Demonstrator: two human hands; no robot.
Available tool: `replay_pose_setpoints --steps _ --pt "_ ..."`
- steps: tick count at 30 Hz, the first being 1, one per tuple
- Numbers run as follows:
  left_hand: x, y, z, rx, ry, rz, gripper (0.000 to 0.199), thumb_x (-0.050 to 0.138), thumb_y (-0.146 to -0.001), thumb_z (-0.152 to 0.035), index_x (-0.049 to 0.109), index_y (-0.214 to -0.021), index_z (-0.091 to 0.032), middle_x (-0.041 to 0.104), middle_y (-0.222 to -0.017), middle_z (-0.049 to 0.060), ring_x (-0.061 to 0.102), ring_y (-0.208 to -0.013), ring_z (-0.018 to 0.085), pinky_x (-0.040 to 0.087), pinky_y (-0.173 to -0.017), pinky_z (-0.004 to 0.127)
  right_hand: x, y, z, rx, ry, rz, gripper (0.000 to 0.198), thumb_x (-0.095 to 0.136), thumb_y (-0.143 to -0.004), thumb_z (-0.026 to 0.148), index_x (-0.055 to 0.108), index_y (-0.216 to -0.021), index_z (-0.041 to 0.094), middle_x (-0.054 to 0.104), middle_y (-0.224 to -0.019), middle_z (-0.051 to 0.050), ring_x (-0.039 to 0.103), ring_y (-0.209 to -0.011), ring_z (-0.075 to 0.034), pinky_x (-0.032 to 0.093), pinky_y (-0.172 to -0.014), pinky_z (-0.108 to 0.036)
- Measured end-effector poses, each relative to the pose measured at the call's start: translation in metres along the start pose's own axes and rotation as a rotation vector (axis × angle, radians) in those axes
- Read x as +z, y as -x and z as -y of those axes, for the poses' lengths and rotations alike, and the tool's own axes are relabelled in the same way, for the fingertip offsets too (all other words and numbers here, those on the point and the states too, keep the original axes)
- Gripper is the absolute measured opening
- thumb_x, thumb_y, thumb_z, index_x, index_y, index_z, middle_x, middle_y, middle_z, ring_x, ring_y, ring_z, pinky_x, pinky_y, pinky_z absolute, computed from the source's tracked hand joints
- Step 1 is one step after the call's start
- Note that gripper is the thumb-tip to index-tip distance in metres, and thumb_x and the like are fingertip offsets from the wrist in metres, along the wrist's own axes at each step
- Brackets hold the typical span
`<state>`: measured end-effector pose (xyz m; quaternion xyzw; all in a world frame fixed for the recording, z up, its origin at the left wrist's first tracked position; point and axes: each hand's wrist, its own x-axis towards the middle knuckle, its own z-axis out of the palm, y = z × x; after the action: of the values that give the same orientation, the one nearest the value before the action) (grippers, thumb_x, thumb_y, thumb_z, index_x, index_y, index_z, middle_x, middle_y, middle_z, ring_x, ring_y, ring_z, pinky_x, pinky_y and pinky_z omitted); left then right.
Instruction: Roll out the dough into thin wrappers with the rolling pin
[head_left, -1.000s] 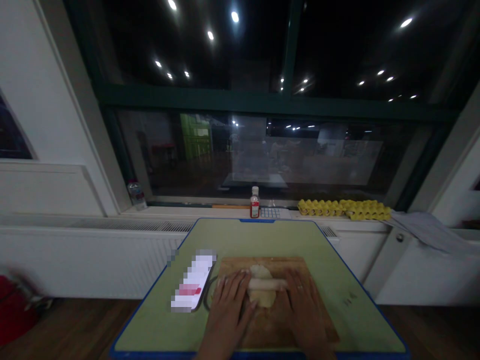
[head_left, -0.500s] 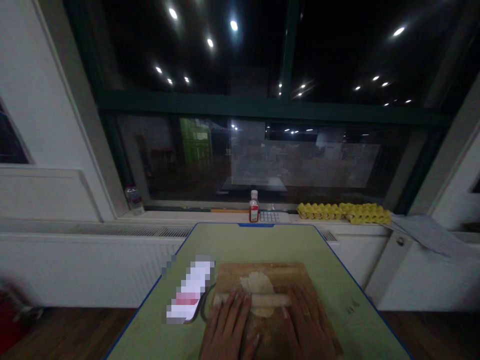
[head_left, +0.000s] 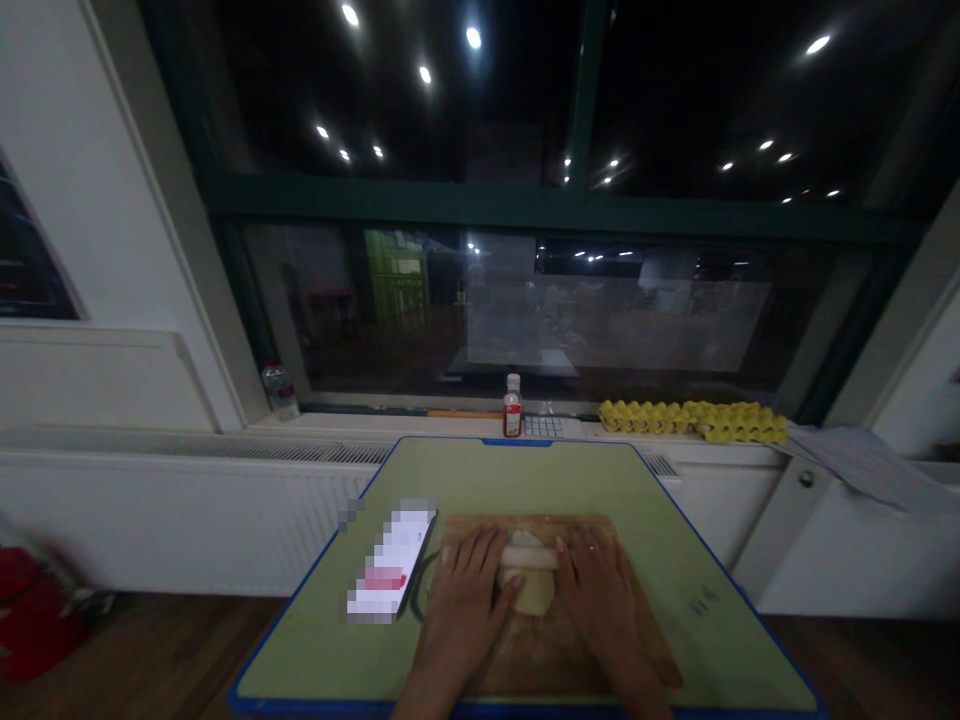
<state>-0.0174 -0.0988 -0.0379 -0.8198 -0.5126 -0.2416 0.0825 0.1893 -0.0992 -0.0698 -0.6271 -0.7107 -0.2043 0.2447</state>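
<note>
A pale rolling pin [head_left: 529, 557] lies crosswise over a flat piece of dough [head_left: 534, 592] on a wooden board [head_left: 547, 665]. My left hand [head_left: 466, 590] rests on the pin's left part, fingers stretched forward and thumb out over the dough. On the right part lies my right hand [head_left: 601, 592], its fingers also extended and laid over the pin. Neither hand is wrapped round it. Between the hands the pin's middle shows, with dough on both its near and far sides. The hands cover the pin's ends.
The board sits on a green table [head_left: 517, 475] with a blue rim. A phone [head_left: 394, 565] lies left of the board. Along the windowsill stand a small bottle with red contents [head_left: 512, 410], yellow egg trays [head_left: 690, 420] and a clear bottle [head_left: 280, 392].
Both hands have pushed the rolling pin forward over the dough, toward its far edge. More dough now shows on the near side. The camera view has shifted slightly.
</note>
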Motion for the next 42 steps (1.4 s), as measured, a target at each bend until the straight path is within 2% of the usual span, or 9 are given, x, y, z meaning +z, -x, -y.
replay_pose_setpoints --steps 7,13,18,26,30,34,36,39,42 --pt "-0.006 0.032 -0.003 0.123 -0.111 -0.137 0.059 0.045 -0.097 -0.045 0.032 -0.151 -0.024 0.050 -0.147 0.003 0.046 -0.133 0.023 0.036 -0.110 0.043 -0.004 0.027 -0.003 0.051 -0.004 -0.106 0.045 0.036 -0.098 0.041 0.059 -0.129 0.018 0.060 -0.134 -0.010 0.052 -0.127 -0.028 0.034 -0.110 -0.051" --pt "-0.007 0.056 -0.003 0.240 -0.192 -0.208 0.073 0.047 -0.095 -0.049 0.016 -0.156 -0.025 0.047 -0.149 0.002 0.043 -0.136 0.022 0.035 -0.110 0.037 -0.008 0.053 -0.007 -0.038 -0.048 -0.258 0.051 0.035 -0.099 0.047 0.050 -0.138 0.018 0.058 -0.136 -0.009 0.048 -0.131 -0.027 0.033 -0.110 -0.047" --pt "-0.002 0.041 -0.001 0.172 -0.159 -0.157 0.068 0.045 -0.096 -0.047 0.020 -0.155 -0.024 0.045 -0.151 0.003 0.040 -0.138 0.022 0.033 -0.112 0.041 -0.007 0.035 -0.006 0.016 -0.054 -0.201 0.049 0.036 -0.098 0.047 0.055 -0.133 0.018 0.061 -0.134 -0.010 0.049 -0.130 -0.027 0.033 -0.111 -0.046" --pt "0.013 -0.006 0.013 0.043 0.002 -0.014 0.056 0.043 -0.097 -0.047 0.039 -0.148 -0.024 0.053 -0.144 0.006 0.043 -0.135 0.024 0.033 -0.113 0.049 0.001 -0.009 0.000 0.038 -0.050 -0.053 0.035 0.039 -0.095 0.022 0.070 -0.112 0.024 0.066 -0.126 -0.008 0.055 -0.124 -0.028 0.031 -0.110 -0.055" --pt "0.008 0.014 0.007 0.069 -0.054 -0.071 0.059 0.043 -0.096 -0.049 0.036 -0.150 -0.025 0.052 -0.145 0.005 0.047 -0.132 0.024 0.033 -0.112 0.047 -0.002 0.012 -0.001 0.040 -0.034 -0.110 0.038 0.036 -0.098 0.033 0.066 -0.120 0.022 0.063 -0.130 -0.008 0.054 -0.125 -0.028 0.034 -0.110 -0.052" --pt "0.011 0.054 0.001 0.186 -0.138 -0.152 0.073 0.045 -0.095 -0.050 0.013 -0.157 -0.028 0.047 -0.149 0.004 0.047 -0.134 0.023 0.033 -0.111 0.041 -0.005 0.045 -0.006 -0.004 -0.048 -0.215 0.045 0.036 -0.099 0.042 0.056 -0.133 0.021 0.061 -0.133 -0.007 0.053 -0.127 -0.026 0.034 -0.110 -0.048" --pt "0.013 0.067 -0.002 0.112 -0.159 -0.193 0.074 0.042 -0.096 -0.048 0.004 -0.157 -0.028 0.049 -0.147 0.004 0.050 -0.131 0.024 0.031 -0.112 0.043 -0.007 0.054 -0.008 -0.045 -0.051 -0.242 0.047 0.036 -0.098 0.043 0.052 -0.137 0.022 0.060 -0.135 -0.007 0.052 -0.128 -0.026 0.034 -0.110 -0.048" --pt "0.010 0.067 -0.005 0.118 -0.146 -0.167 0.073 0.041 -0.097 -0.048 0.005 -0.157 -0.029 0.047 -0.149 0.003 0.047 -0.133 0.023 0.031 -0.113 0.043 -0.011 0.052 -0.006 -0.036 -0.059 -0.209 0.049 0.036 -0.099 0.045 0.050 -0.139 0.021 0.058 -0.138 -0.007 0.049 -0.131 -0.027 0.033 -0.112 -0.048" --pt "0.003 0.044 0.002 0.113 -0.121 -0.116 0.065 0.040 -0.098 -0.042 0.015 -0.156 -0.026 0.044 -0.151 0.004 0.042 -0.138 0.021 0.028 -0.115 0.043 -0.011 0.033 -0.002 0.046 -0.063 -0.138 0.048 0.036 -0.098 0.044 0.055 -0.135 0.019 0.057 -0.138 -0.009 0.047 -0.132 -0.027 0.032 -0.113 -0.048"
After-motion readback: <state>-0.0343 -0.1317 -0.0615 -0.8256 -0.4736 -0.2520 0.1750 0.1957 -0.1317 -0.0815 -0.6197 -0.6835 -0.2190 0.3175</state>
